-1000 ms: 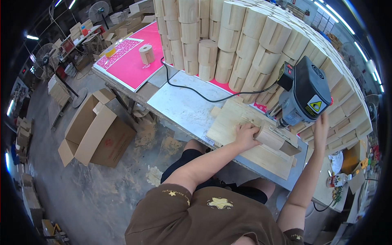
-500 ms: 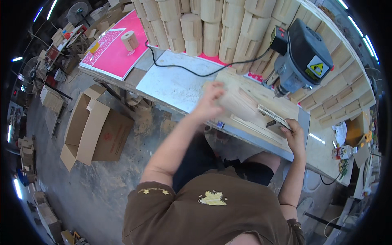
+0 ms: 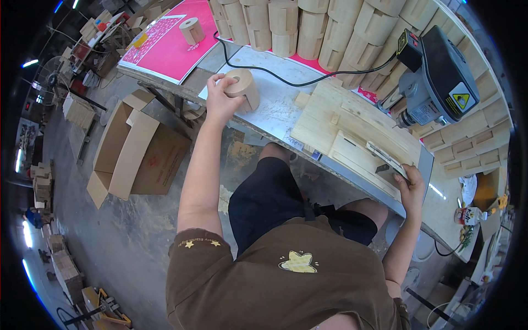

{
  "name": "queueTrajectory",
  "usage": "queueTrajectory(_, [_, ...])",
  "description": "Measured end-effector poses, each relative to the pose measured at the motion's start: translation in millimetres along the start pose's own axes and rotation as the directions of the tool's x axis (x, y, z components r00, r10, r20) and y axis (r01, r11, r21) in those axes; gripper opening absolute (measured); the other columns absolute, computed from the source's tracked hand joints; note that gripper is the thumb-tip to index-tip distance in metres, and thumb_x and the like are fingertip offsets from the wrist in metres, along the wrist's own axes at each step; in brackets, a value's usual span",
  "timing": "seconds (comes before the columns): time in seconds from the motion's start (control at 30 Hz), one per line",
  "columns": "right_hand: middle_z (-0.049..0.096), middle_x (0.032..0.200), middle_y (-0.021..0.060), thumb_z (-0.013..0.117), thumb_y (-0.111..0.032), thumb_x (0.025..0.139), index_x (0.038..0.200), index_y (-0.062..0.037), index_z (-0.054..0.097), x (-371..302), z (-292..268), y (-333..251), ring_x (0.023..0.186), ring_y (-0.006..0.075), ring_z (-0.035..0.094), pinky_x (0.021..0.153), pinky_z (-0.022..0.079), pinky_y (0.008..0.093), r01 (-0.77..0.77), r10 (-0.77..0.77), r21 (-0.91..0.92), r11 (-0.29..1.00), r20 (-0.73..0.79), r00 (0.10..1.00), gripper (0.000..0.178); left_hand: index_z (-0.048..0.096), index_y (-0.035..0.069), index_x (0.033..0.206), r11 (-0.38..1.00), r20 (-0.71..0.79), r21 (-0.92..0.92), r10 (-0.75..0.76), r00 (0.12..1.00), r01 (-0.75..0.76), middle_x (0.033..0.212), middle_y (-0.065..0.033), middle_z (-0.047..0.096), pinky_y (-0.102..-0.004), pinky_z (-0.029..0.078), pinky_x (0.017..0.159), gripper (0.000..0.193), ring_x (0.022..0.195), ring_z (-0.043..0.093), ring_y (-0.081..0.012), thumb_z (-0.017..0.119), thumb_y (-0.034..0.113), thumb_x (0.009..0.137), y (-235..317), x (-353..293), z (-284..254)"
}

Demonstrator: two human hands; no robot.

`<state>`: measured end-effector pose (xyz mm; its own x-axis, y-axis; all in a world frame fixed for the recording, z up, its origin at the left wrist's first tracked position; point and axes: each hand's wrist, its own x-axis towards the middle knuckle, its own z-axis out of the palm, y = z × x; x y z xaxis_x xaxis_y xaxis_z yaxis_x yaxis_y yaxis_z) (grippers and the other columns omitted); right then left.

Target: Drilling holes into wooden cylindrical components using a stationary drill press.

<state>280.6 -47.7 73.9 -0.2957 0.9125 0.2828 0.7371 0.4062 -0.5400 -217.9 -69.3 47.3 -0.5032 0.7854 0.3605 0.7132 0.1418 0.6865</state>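
My left hand (image 3: pixel 221 103) grips a pale wooden cylinder (image 3: pixel 248 89) with a hole in its top and a slot in its side. The cylinder stands upright on the white sheet (image 3: pixel 275 110) at the left of the bench. At the right, my right hand (image 3: pixel 411 184) is closed around the end of a metal clamp lever (image 3: pixel 383 155). That lever lies along a flat wooden jig (image 3: pixel 313 125), whose cradle holds no cylinder. Over the jig's far right side hangs the drill head (image 3: pixel 440 82), its chuck pointing down.
Stacked wooden cylinders (image 3: pixel 311 33) line the back of the bench. A black cable (image 3: pixel 297 84) crosses it. Another cylinder (image 3: pixel 192 31) stands on pink sheeting (image 3: pixel 206 14). An open cardboard box (image 3: pixel 154 159) sits on the floor at left; a bottle (image 3: pixel 467 216) is at right.
My left hand has carried the wooden cylinder off the jig, leftward onto the white sheet. My right hand stays on the clamp lever. The whole view has shifted slightly.
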Motion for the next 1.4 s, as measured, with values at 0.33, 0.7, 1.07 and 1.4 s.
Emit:
queueTrajectory(0.33, [0.060, 0.083, 0.0126, 0.069, -0.006, 0.070, 0.094, -0.0027, 0.062, -2, 2, 0, 0.080, 0.0295, 0.054, 0.074, 0.043, 0.0345, 0.037, -0.037, -0.001, 0.999, -0.052, 0.998, 0.025, 0.035, 0.007, 0.130, 0.892, -0.067, -0.400, -0.258, 0.964, 0.211, 0.119, -0.0119, 0.047, -0.0356, 0.048, 0.082, 0.082, 0.105, 0.052, -0.0229, 0.070, -0.002, 0.056, -3, -22, 29])
queueTrajectory(0.7, [0.059, 0.084, 0.0129, 0.068, -0.006, 0.070, 0.095, -0.0021, 0.061, -3, 2, 1, 0.082, 0.0298, 0.055, 0.075, 0.043, 0.0347, 0.072, -0.072, -0.003, 0.997, -0.051, 0.996, 0.026, 0.044, 0.003, 0.125, -0.372, 0.413, -0.839, 0.039, 0.910, 0.396, 0.098, -0.0182, 0.054, -0.0403, 0.050, 0.060, 0.057, 0.073, 0.058, -0.0276, 0.041, 0.040, 0.083, 10, -45, 4])
queueTrajectory(1.07, [0.059, 0.084, 0.0128, 0.067, -0.006, 0.071, 0.096, -0.0018, 0.061, -1, 4, 2, 0.082, 0.0299, 0.056, 0.075, 0.043, 0.0344, 0.067, -0.068, -0.018, 0.998, -0.050, 0.996, 0.025, 0.035, 0.007, 0.132, -0.724, 0.213, -0.345, 0.560, 0.801, 0.598, 0.106, -0.0163, 0.048, -0.0335, 0.048, 0.056, 0.062, 0.066, 0.056, -0.0238, 0.042, 0.050, 0.088, 49, -58, 7])
queueTrajectory(1.4, [0.057, 0.083, 0.0139, 0.065, -0.004, 0.071, 0.095, -0.0003, 0.060, -2, 4, -4, 0.080, 0.0302, 0.055, 0.073, 0.042, 0.0347, 0.069, -0.070, -0.003, 0.998, -0.061, 0.996, 0.025, 0.035, 0.008, 0.133, -0.625, 0.313, -0.617, 0.363, 0.878, 0.478, 0.110, -0.0193, 0.051, -0.0436, 0.051, 0.055, 0.060, 0.077, 0.060, -0.0322, 0.037, 0.049, 0.090, 14, -49, -15])
